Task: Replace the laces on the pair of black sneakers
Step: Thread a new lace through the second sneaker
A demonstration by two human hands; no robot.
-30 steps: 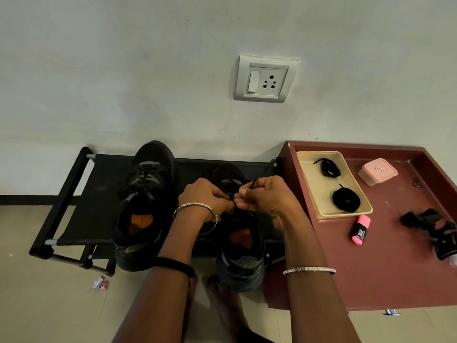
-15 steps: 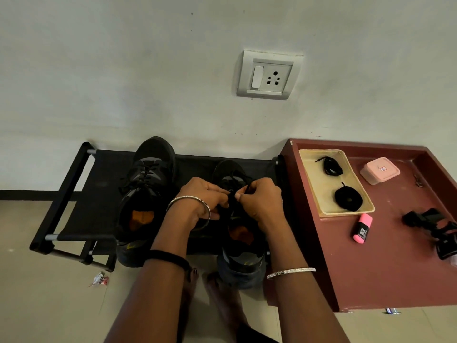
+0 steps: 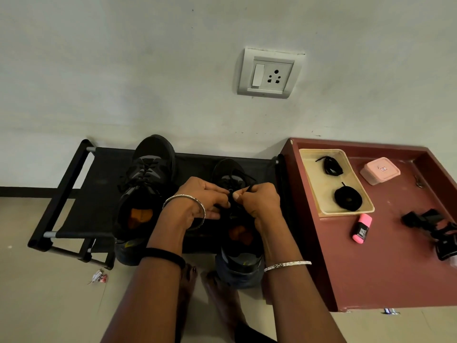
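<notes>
1. My left hand [image 3: 200,201] and right hand [image 3: 259,204] meet over the right sneaker [image 3: 228,173], which stands on the black rack [image 3: 81,194].
2. Both hands pinch its lace [image 3: 248,188] in curled fingers.
3. The left sneaker [image 3: 146,184] stands on the same rack, left of my hands, untouched.
4. Spare laces [image 3: 348,199] lie in a tray [image 3: 346,214] right of the rack.

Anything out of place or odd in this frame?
Only a crumpled wrapper on the floor by the rack, stray litter. Left hand and right hand pinch a lace; nothing spilled.
</notes>
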